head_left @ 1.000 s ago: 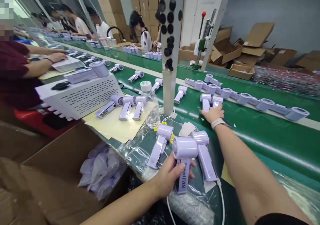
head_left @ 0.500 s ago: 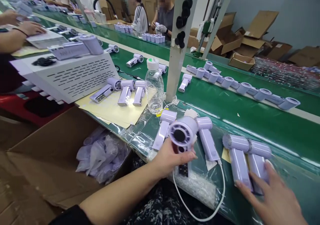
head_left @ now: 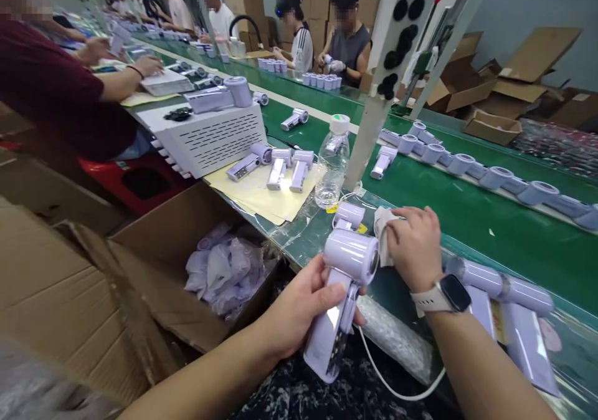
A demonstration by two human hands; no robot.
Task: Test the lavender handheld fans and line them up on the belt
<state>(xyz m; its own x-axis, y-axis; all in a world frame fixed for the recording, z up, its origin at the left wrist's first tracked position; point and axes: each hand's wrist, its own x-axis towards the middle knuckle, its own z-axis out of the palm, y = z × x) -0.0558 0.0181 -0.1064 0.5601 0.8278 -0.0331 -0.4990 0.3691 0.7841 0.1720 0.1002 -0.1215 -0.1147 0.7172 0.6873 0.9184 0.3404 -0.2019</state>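
My left hand (head_left: 303,308) is closed around the handle of a lilac handheld fan (head_left: 352,255). The fan is tilted, its round head up and its handle pointing down toward my lap. Just beyond it, my right hand (head_left: 415,245) pinches a crumpled white cloth (head_left: 384,233) over the table. Another lilac fan (head_left: 350,213) lies behind the held one, partly hidden. From behind the held fan a white cable (head_left: 397,392) loops down; its connection is hidden. Two more fans (head_left: 526,292) lie side by side at the right, partly covered by my right forearm.
A clear plastic bottle (head_left: 332,164) stands by the metal post (head_left: 369,136). Several fans lie on yellow paper (head_left: 261,199) beside a white vented box (head_left: 219,139). Rolled bubble wrap (head_left: 397,339) lies at the table edge. Below is a carton (head_left: 159,233) of bagged parts. Co-workers sit along the green belt (head_left: 448,202).
My right hand has left the pair of fans, moved left and taken hold of the white cloth. My left hand has turned the held fan so its face points right. The view has shifted left.
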